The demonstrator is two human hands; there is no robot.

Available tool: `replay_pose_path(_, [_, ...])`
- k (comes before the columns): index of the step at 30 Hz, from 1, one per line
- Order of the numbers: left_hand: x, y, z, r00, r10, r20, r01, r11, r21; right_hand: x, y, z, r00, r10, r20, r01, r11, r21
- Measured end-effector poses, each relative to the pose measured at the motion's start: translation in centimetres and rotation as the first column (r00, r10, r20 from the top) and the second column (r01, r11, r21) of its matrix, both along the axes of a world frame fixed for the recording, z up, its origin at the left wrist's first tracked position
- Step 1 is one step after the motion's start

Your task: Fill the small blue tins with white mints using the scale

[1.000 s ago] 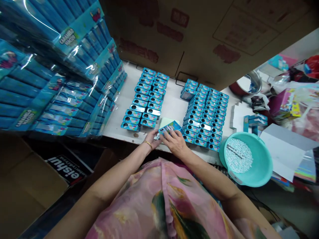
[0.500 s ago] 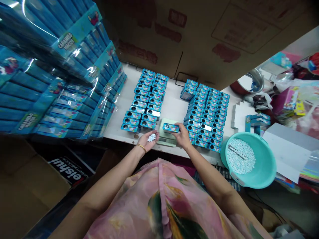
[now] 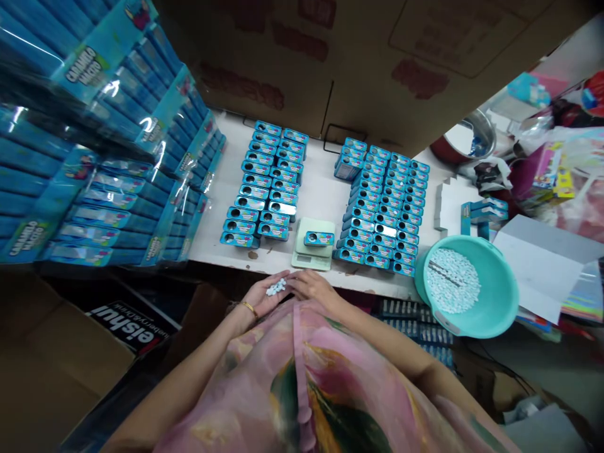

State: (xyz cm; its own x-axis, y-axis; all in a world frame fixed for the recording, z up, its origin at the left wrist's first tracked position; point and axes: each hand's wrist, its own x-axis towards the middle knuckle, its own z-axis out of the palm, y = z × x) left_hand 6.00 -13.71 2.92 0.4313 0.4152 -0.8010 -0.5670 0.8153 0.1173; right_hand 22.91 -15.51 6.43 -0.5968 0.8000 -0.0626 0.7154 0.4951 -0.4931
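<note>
My left hand [image 3: 264,294] is cupped palm up around a small heap of white candies [image 3: 276,287], close to my body in front of the table edge. My right hand [image 3: 311,286] lies against the left fingertips beside the heap, fingers stretched out, with nothing visible in it. Just beyond both hands, a pale green scale [image 3: 311,259] bears one blue candy box [image 3: 319,238] with a round hole in its top. White candies show in that hole only faintly.
Blue boxes stand in rows left [image 3: 240,226] and right [image 3: 363,234] of the scale. A teal basin [image 3: 503,296] of white candies is at the right. Wrapped display packs [image 3: 108,182] are stacked left; a large carton [image 3: 358,69] stands behind.
My right hand has let go of the box, now on the scale, and come back to the left hand. The left hand, still holding candies, has drawn nearer my body.
</note>
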Motion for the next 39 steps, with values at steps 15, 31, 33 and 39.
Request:
replay_pose_path(15, [0.0, -1.4, 0.8, 0.996, -0.084, 0.037, 0.089, 0.979, -0.182, -2.6, -0.1, -1.7, 0.992, 0.052, 0.117, -0.026, 0.975, -0.219])
replay_pose_path(31, [-0.1, -0.9, 0.9, 0.997, 0.035, 0.071, -0.031, 0.998, -0.059, -0.4, 1.2, -0.4, 0.97, -0.183, -0.162, 0.163, 0.978, -0.13])
replay_pose_path(33, [-0.1, -0.4, 1.0, 0.993, 0.055, 0.108, -0.049, 0.998, -0.049, 1.1, 2.8, 0.6, 0.929, -0.31, -0.202, 0.31, 0.95, -0.03])
replay_pose_path(39, [-0.3, 0.4, 1.4, 0.988, 0.094, 0.119, -0.089, 0.995, -0.043, 3.8, 7.7, 1.6, 0.908, -0.418, -0.031, 0.419, 0.904, 0.08])
